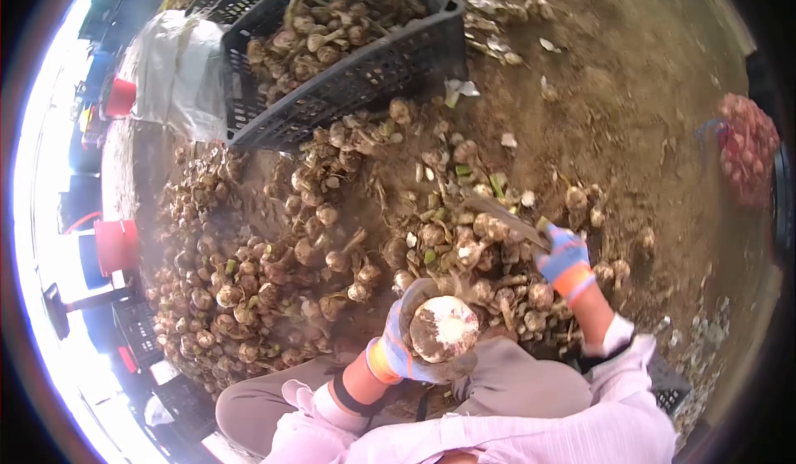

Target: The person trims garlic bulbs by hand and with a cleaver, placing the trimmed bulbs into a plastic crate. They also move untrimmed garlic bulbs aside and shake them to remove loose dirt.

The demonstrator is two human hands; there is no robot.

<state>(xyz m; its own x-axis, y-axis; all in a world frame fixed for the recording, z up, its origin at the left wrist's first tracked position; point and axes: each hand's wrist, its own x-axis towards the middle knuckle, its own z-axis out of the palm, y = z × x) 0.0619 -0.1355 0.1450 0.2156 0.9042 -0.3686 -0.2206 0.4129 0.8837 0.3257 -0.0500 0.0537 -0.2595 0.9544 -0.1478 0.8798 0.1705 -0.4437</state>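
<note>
My left hand [404,344], in a blue, grey and orange glove, is wrapped round a large garlic bulb [445,329] above my lap, its pale root side facing up. My right hand [564,257], gloved in blue and orange, grips a knife [507,219] whose brownish blade points up and left over the pile. Blade and bulb are apart. Many soil-covered garlic bulbs [307,252] with stems lie on the ground in front of me and to the left.
A black crate [356,70] of garlic stands at the top, beside a white sack [178,74]. Red buckets [116,247] are at the left. A red net bag of bulbs [746,149] lies far right. Another dark crate [667,385] sits by my right side.
</note>
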